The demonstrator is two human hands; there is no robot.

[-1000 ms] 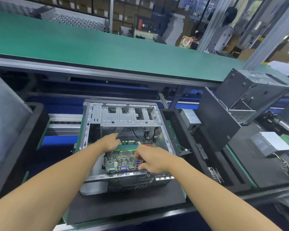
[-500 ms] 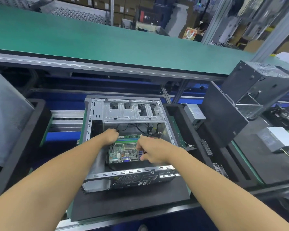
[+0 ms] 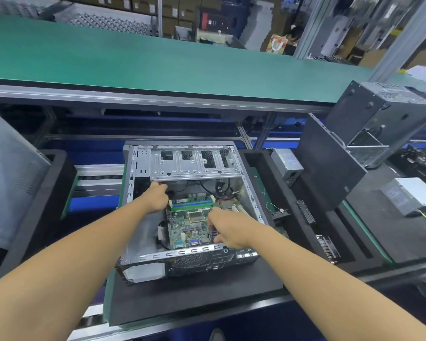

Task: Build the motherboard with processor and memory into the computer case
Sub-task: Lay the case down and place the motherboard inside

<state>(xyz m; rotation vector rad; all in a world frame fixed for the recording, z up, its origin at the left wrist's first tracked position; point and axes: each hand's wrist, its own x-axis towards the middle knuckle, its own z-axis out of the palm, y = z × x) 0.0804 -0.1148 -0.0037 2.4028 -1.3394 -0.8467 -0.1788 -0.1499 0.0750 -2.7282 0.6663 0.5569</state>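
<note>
An open grey metal computer case [image 3: 197,166] lies on a black foam pad. Inside it sits the green motherboard [image 3: 190,230] with a silver processor [image 3: 196,216] at its middle and green memory sticks [image 3: 191,204] along its far edge. My left hand [image 3: 158,196] reaches in at the board's far left corner, fingers curled at its edge beside the memory. My right hand [image 3: 225,230] grips the board's right edge near the rear ports. Both forearms hide parts of the case floor.
A green conveyor belt [image 3: 158,62] runs behind. Black foam trays [image 3: 312,217] to the right hold a power supply [image 3: 287,163]; another dark case [image 3: 379,121] and a second power supply [image 3: 413,195] stand at far right. A grey panel [image 3: 8,173] leans at left.
Both hands have moved deeper into the case with the motherboard. The left hand has shifted to the far left corner, and more of the board and memory shows.
</note>
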